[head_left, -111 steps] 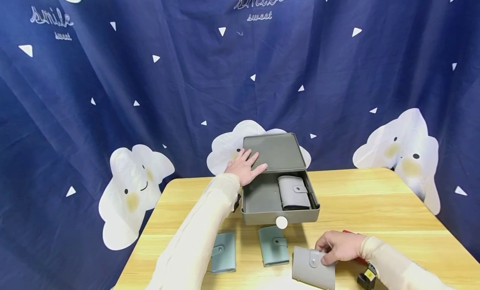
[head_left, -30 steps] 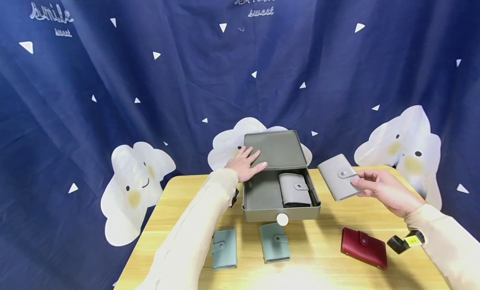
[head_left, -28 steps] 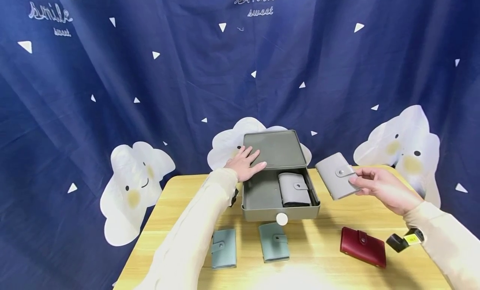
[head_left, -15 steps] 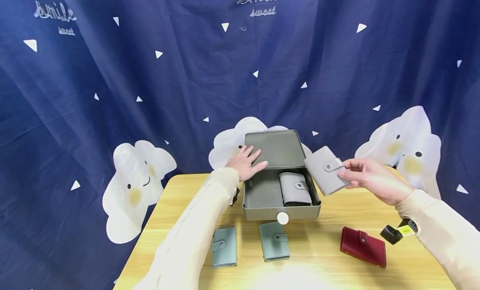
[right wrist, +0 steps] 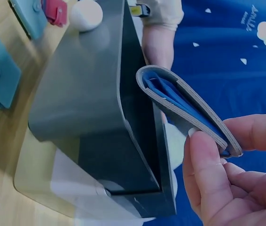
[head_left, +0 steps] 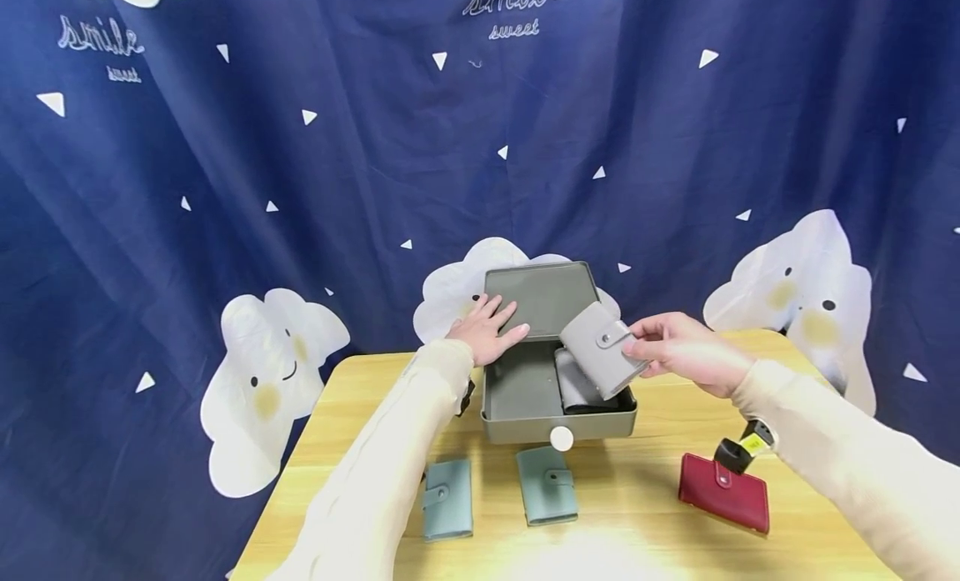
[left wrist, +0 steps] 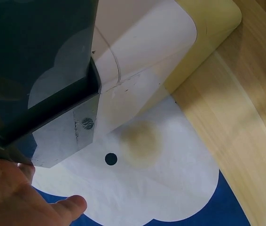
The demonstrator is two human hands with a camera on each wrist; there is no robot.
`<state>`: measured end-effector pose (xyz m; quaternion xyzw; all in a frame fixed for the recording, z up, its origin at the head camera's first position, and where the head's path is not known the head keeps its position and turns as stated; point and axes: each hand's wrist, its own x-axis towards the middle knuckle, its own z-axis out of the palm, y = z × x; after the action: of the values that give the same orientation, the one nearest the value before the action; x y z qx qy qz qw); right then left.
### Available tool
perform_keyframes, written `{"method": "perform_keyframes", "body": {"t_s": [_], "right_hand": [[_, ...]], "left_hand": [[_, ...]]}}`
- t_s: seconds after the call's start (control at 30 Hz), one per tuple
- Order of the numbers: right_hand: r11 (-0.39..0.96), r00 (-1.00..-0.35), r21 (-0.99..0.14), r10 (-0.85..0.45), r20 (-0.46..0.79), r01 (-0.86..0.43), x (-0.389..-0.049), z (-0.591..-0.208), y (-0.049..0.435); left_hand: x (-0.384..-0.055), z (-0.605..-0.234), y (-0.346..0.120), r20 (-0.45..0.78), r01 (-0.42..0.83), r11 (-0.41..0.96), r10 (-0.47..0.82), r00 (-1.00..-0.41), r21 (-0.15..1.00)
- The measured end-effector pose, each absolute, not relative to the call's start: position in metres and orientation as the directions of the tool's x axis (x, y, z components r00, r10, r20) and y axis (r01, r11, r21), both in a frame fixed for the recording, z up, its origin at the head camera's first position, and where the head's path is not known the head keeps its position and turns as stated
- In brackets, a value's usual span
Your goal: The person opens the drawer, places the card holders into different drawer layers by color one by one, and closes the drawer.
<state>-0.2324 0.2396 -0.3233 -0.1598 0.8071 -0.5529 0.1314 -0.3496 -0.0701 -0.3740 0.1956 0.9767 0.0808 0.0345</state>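
Note:
My right hand (head_left: pixel 678 352) pinches a grey snap-strap card wallet (head_left: pixel 592 348) by its edge, thumb on the near side. It is held tilted above the pulled-out grey drawer (head_left: pixel 519 389), which has a round white knob (head_left: pixel 562 438). Inside, on the right, lies a second grey card wallet (head_left: pixel 576 389), partly covered by the held one in the head view. Blue inner leaves show in the held wallet (right wrist: pixel 189 110) in the right wrist view. My left hand (head_left: pixel 483 331), fingers spread, rests at the left edge of the rimmed grey top panel (head_left: pixel 543 293).
Two light-blue card wallets, a left one (head_left: pixel 448 498) and a middle one (head_left: pixel 547 485), lie in front of the drawer on the wooden table (head_left: pixel 630 539). A red card wallet (head_left: pixel 723 493) lies at the right, under the right forearm. Behind hangs a blue cloud-print curtain (head_left: pixel 360 189).
My right hand picked the grey wallet up from the table's front, raised it at the right and carried it left over the drawer. The red wallet came into view. The left hand stayed put.

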Motion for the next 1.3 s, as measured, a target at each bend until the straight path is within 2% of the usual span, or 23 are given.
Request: {"method": "perform_keyframes", "body": {"t_s": [0.3, 0.63, 1.3], "right_hand": [[0.354, -0.906, -0.932, -0.416, -0.079, -0.081, -0.237, -0.324, 0.218], [0.422, -0.891, -0.907, -0.410, -0.194, 0.003, -0.250, -0.316, 0.198], [0.353, -0.866, -0.929, -0.426, -0.263, 0.108, -0.258, -0.337, 0.165]], "left_hand": [[-0.347, -0.372, -0.072, -0.029, 0.382, 0.906, 0.394, -0.919, 0.184], [-0.345, -0.369, -0.071, -0.022, 0.399, 0.903, 0.408, -0.913, 0.159], [-0.345, -0.373, -0.070, -0.008, 0.433, 0.888, 0.439, -0.898, 0.154]]}}
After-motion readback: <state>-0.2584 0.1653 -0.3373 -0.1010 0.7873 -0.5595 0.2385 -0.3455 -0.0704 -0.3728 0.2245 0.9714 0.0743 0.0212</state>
